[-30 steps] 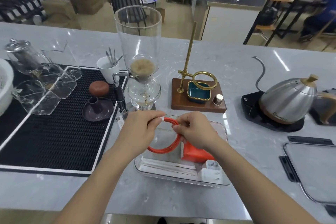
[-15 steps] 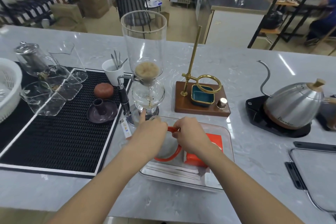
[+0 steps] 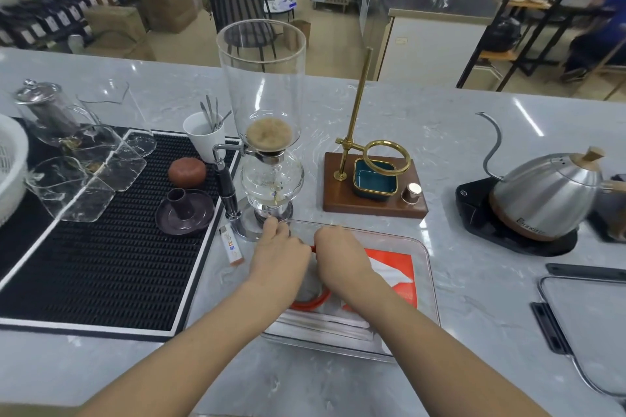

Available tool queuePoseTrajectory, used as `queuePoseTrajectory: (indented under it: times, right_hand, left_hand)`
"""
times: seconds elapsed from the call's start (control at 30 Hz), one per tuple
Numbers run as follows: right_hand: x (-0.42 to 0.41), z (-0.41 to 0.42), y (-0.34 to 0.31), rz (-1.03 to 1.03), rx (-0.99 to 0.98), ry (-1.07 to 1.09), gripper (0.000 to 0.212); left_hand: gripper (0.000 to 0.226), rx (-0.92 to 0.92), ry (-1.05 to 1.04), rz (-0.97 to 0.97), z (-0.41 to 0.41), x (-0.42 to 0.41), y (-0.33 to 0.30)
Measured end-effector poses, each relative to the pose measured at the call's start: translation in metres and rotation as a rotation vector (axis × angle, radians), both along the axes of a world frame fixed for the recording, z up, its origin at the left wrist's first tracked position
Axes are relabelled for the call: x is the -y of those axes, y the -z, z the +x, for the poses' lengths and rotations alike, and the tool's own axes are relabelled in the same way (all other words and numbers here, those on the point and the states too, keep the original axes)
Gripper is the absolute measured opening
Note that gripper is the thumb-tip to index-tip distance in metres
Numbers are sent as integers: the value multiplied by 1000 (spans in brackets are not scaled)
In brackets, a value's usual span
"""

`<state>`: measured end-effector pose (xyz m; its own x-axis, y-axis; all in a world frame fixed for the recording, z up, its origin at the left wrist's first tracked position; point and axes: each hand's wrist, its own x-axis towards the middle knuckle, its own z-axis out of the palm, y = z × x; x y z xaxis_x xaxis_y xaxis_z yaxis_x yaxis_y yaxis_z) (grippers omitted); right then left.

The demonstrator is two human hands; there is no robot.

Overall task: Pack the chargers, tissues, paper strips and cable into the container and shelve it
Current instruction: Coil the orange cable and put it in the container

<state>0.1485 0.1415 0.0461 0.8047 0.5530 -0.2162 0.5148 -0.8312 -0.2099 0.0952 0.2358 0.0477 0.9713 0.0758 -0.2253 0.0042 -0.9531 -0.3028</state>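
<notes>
Hands, two: left hand (image 3: pixel 279 256) and right hand (image 3: pixel 338 256) grip one coiled orange cable (image 3: pixel 313 302) inside one clear plastic container (image 3: pixel 427 267) beside one orange tissue pack (image 3: pixel 394 269).

Bright, even overhead indoor light; shadows are soft, with white streak glare on the counter (image 3: pixel 440 132), kettle (image 3: pixel 545 200) and glass siphon (image 3: pixel 262 85). Strong wide-angle bending: the counter's far edge bows and the forearms stretch at the bottom corners. Centre is fairly sharp, but the background shelves (image 3: pixel 50 13) and the seated person (image 3: pixel 603 20) top right are smeared, and the overall frame looks a bit soft and compressed.
</notes>
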Motion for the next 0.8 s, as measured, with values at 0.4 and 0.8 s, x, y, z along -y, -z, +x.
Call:
queuePoseTrajectory:
  times: [0.4, 0.8]
  right_hand:
    - [-3, 0, 1, -76, 0, -46, 21]
    - [19, 6, 10, -194, 156, -373, 26]
  left_hand:
    - [27, 5, 101, 48, 13, -4, 14]
    - [24, 13, 180, 23, 22, -10, 14]
